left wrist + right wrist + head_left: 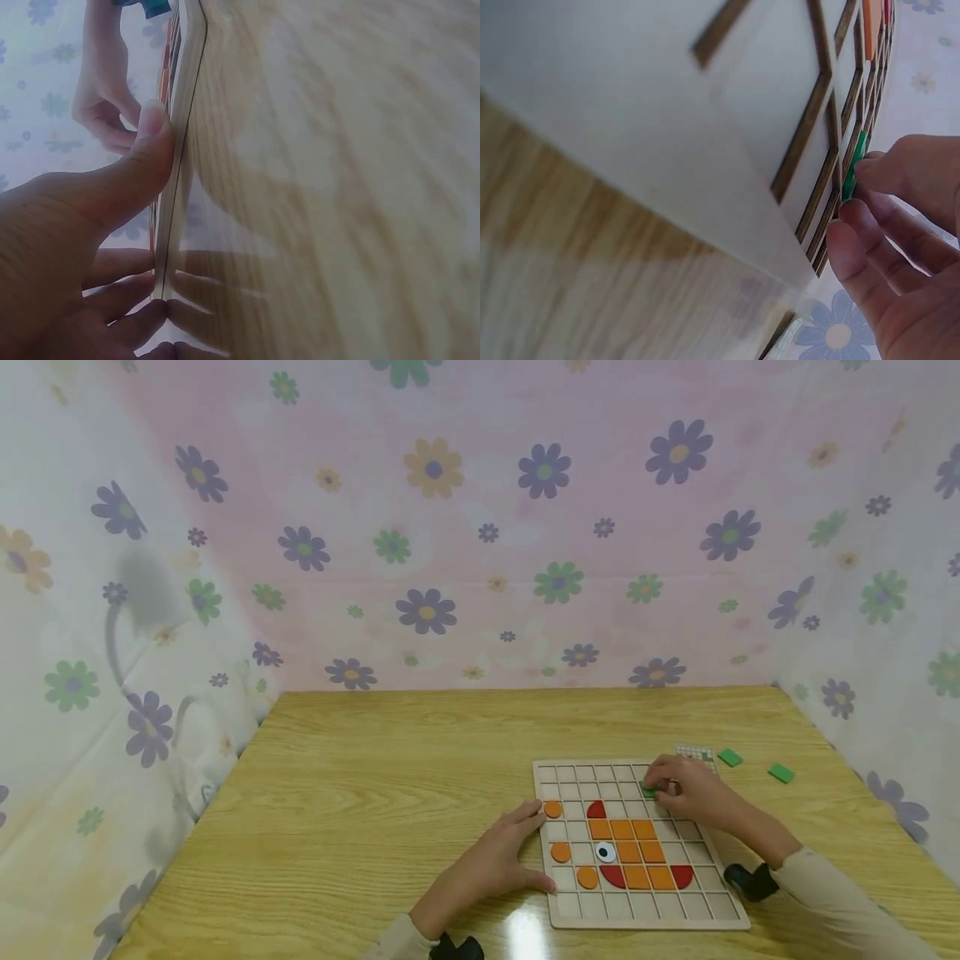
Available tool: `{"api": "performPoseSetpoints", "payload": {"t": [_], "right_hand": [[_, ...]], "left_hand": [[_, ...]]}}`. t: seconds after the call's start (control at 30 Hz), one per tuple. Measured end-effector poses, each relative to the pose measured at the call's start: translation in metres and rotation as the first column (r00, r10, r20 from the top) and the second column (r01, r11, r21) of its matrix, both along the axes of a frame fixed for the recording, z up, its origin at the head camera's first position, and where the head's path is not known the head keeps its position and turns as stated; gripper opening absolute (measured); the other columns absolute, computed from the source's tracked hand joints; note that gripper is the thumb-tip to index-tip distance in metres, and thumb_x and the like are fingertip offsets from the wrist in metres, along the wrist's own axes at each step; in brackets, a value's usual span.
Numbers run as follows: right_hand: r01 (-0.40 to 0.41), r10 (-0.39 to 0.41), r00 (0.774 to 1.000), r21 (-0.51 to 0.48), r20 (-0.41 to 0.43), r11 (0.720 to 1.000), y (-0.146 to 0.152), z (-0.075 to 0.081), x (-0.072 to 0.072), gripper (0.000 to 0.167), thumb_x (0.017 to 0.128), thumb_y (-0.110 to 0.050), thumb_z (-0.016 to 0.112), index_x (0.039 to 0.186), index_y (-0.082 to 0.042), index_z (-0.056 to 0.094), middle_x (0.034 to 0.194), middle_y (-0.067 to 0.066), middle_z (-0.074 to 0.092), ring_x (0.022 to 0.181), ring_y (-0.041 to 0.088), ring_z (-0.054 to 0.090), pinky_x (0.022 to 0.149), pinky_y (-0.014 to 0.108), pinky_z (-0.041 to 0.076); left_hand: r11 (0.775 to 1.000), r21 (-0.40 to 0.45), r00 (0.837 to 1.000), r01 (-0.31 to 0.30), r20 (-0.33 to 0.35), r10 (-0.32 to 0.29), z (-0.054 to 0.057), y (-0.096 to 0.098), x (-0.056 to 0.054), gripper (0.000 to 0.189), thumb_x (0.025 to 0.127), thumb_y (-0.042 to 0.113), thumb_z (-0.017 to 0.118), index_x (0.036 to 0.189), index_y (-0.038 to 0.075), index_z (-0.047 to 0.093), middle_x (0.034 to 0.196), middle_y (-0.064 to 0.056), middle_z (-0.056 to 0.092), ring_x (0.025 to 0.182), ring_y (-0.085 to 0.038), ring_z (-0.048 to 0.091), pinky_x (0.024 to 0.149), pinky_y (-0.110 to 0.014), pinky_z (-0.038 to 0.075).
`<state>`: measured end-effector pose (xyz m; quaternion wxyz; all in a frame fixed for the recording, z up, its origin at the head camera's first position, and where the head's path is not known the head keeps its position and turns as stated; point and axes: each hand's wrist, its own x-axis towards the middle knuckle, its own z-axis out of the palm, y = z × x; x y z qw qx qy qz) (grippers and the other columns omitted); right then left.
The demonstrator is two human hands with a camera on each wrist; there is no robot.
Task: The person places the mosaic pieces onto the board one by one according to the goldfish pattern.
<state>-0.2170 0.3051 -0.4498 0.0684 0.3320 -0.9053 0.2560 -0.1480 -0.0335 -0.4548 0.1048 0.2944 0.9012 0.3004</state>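
A wooden grid board (607, 906) lies on the table, holding orange squares (633, 852), red quarter-round pieces (682, 877), orange discs (560, 852) and a white eye piece (604, 852). My left hand (498, 856) rests along its left edge, thumb and fingers spread against the rim. Over the upper right cells, my right hand (693, 789) pinches a green tile (853, 165) between thumb and fingers. That tile sits low at the grid in the right wrist view. In the left wrist view, the thumb (154, 142) presses on the board's side.
Two loose green tiles (730, 757) (781, 773) lie on the table right of the board. Behind the right hand a small grid-patterned card (696, 752) shows in part. Flowered cloth (487, 527) surrounds the wooden table (360, 793) at the back and sides.
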Motion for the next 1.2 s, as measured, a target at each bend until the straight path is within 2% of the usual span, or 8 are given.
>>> {"api": "performPoseSetpoints", "payload": {"t": [0.2, 0.43, 0.63, 0.77, 0.93, 1.07, 1.2], "right_hand": [[-0.016, 0.016, 1.000, 0.028, 0.002, 0.999, -0.003, 0.003, 0.001, 0.024, 0.076, 0.011, 0.063, 0.083, -0.010, 0.072, 0.094, 0.008, 0.065, 0.063, 0.001, 0.046, 0.051, 0.021, 0.041], [-0.010, 0.011, 0.998, 0.019, -0.065, 1.000, -0.005, 0.005, 0.005, 0.027, 0.075, 0.013, 0.064, 0.082, -0.011, 0.072, 0.093, 0.006, 0.066, 0.063, 0.000, 0.045, 0.057, 0.025, 0.038], [-0.003, -0.001, 0.997, -0.052, -0.081, 0.999, 0.000, 0.011, 0.011, 0.027, 0.075, 0.014, 0.066, 0.084, -0.010, 0.069, 0.090, 0.003, 0.063, 0.069, 0.006, 0.053, 0.052, 0.024, 0.045], [0.008, -0.013, 0.995, -0.051, -0.095, 0.999, 0.009, 0.015, 0.011, 0.025, 0.074, 0.013, 0.068, 0.083, -0.010, 0.069, 0.088, 0.001, 0.061, 0.069, 0.007, 0.054, 0.054, 0.026, 0.048], [0.048, -0.050, 0.993, -0.015, -0.106, 0.999, 0.024, 0.018, 0.007, 0.021, 0.075, 0.011, 0.068, 0.085, -0.007, 0.068, 0.089, 0.003, 0.059, 0.070, 0.007, 0.051, 0.054, 0.027, 0.046], [0.114, -0.114, 0.989, -0.004, -0.095, 0.993, 0.038, 0.017, 0.002, 0.019, 0.076, 0.010, 0.070, 0.086, -0.006, 0.069, 0.088, 0.004, 0.058, 0.068, 0.007, 0.049, 0.051, 0.025, 0.043], [0.176, -0.176, 0.977, -0.012, -0.119, 0.984, 0.053, 0.013, -0.004, 0.018, 0.074, 0.010, 0.070, 0.084, -0.005, 0.069, 0.087, 0.008, 0.059, 0.066, 0.012, 0.052, 0.050, 0.026, 0.043]], "left_hand": [[1.000, -0.005, 1.000, -0.003, -0.001, 0.003, 0.000, 0.000, 0.000, 0.092, 0.069, 0.048, 0.079, 0.143, 0.008, 0.042, 0.153, -0.002, 0.029, 0.141, -0.023, 0.024, 0.110, -0.044, 0.028], [1.000, 0.001, 1.000, 0.002, 0.003, -0.002, 0.003, 0.000, -0.001, 0.092, 0.069, 0.045, 0.080, 0.143, 0.006, 0.041, 0.153, -0.004, 0.028, 0.141, -0.023, 0.023, 0.112, -0.043, 0.024], [1.000, 0.001, 1.000, -0.001, 0.002, 0.001, 0.003, -0.001, -0.001, 0.092, 0.070, 0.045, 0.080, 0.143, 0.006, 0.041, 0.153, -0.004, 0.028, 0.141, -0.024, 0.023, 0.111, -0.044, 0.024], [1.000, -0.005, 1.000, -0.004, -0.001, 0.004, 0.003, -0.001, -0.001, 0.092, 0.070, 0.046, 0.079, 0.144, 0.007, 0.042, 0.153, -0.003, 0.028, 0.141, -0.024, 0.024, 0.111, -0.044, 0.026], [1.000, -0.003, 1.000, 0.000, -0.002, 0.000, 0.003, -0.001, 0.000, 0.092, 0.070, 0.046, 0.079, 0.143, 0.006, 0.041, 0.153, -0.004, 0.028, 0.141, -0.025, 0.024, 0.110, -0.045, 0.026], [1.000, 0.008, 1.000, 0.008, -0.002, -0.008, 0.003, 0.000, 0.000, 0.091, 0.070, 0.044, 0.080, 0.143, 0.006, 0.041, 0.153, -0.004, 0.028, 0.141, -0.024, 0.023, 0.112, -0.044, 0.023], [1.000, 0.014, 1.000, 0.009, 0.003, -0.009, 0.003, 0.000, 0.000, 0.091, 0.070, 0.044, 0.080, 0.143, 0.006, 0.041, 0.153, -0.004, 0.028, 0.141, -0.023, 0.023, 0.112, -0.044, 0.023]]}}
